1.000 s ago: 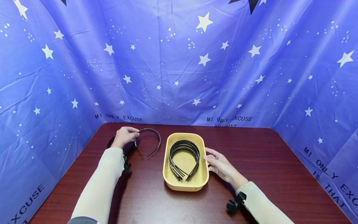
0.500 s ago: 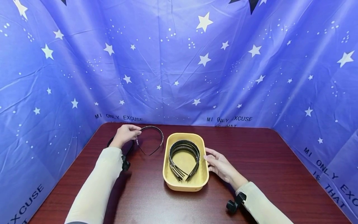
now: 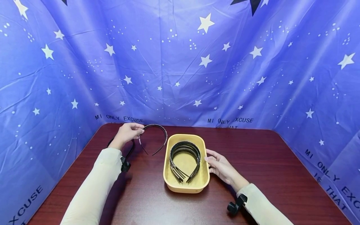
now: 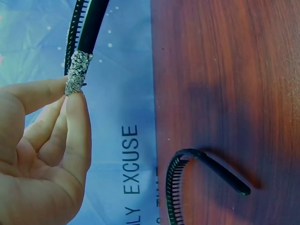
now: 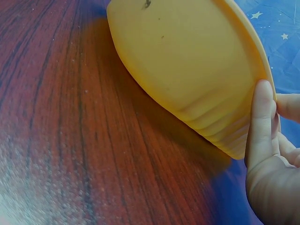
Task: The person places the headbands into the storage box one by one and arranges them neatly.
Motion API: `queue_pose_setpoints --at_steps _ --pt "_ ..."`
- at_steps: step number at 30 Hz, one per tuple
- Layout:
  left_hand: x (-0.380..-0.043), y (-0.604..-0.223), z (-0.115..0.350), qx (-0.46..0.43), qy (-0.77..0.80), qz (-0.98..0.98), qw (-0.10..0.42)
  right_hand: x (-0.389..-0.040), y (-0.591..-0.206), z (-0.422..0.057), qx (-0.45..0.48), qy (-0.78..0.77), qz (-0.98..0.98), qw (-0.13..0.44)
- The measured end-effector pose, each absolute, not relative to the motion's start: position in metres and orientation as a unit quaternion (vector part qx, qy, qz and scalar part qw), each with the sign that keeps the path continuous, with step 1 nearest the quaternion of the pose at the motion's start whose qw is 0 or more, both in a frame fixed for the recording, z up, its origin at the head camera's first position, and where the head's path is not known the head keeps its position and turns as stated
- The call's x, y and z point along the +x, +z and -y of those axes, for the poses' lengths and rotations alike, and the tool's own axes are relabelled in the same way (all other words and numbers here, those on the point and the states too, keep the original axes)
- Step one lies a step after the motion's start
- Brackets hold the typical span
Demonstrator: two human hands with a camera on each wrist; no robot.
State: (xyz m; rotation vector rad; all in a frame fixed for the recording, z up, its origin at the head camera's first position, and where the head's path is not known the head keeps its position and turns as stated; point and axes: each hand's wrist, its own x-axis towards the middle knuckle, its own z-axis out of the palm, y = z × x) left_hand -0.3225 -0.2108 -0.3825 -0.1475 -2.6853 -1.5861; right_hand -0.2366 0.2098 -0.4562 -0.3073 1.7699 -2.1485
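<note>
Thumb and fingers of my left hand (image 3: 125, 134) pinch a black toothed headband (image 3: 166, 137) by one side. In the left wrist view, the grip is at its silvery glittering section (image 4: 77, 70), and the band hangs above the table. Another black headband (image 4: 177, 180) lies on the table below this hand, partly hidden by it in the head view. My right hand (image 3: 222, 165) rests against the right side of a yellow plastic bin (image 3: 185, 189); its thumb (image 5: 263, 110) lies on the outer wall just under the rim. Several black headbands (image 3: 185, 147) lie nested together inside the bin.
A dark red-brown wooden table (image 3: 247, 147) carries everything. Behind and beside it hangs a blue curtain (image 3: 180, 62) printed with stars and lettering. Each wrist wears a black camera mount, such as the right camera mount (image 3: 237, 204).
My left hand has lifted slightly and moved away toward the back right, raising the pinched headband closer to the bin. The right hand and the bin have stayed in place.
</note>
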Motion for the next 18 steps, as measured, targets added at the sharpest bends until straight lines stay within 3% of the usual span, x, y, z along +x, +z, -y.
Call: queue_pose_setpoints --at_steps 18 --pt "-0.308 -0.363 0.198 -0.069 -0.520 0.851 0.018 -0.237 -0.457 -0.209 -0.106 -0.759 -0.620 0.169"
